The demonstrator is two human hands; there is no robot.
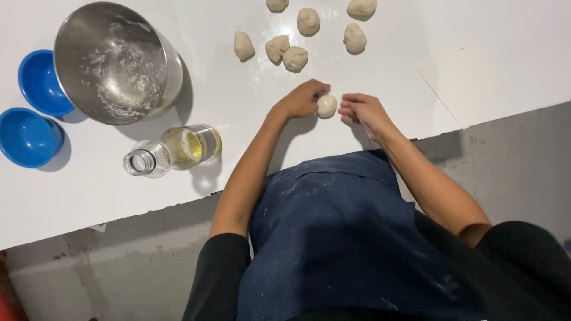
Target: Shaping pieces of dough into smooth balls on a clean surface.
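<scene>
A small round dough ball point(326, 106) rests on the white table point(416, 65) between my two hands. My left hand point(302, 98) curls against the ball's left side, fingers touching it. On the ball's right, my right hand point(363, 110) has its fingers bent and its fingertips close to the dough. Several other dough balls point(294, 58) lie farther back on the table, beyond my hands.
A tilted steel mixing bowl point(113, 62) with dough residue sits at the back left. Two blue bowls point(28, 137) stand at the far left edge. An open glass bottle of yellow oil point(175, 148) stands near the table's front edge. I wear a dark apron.
</scene>
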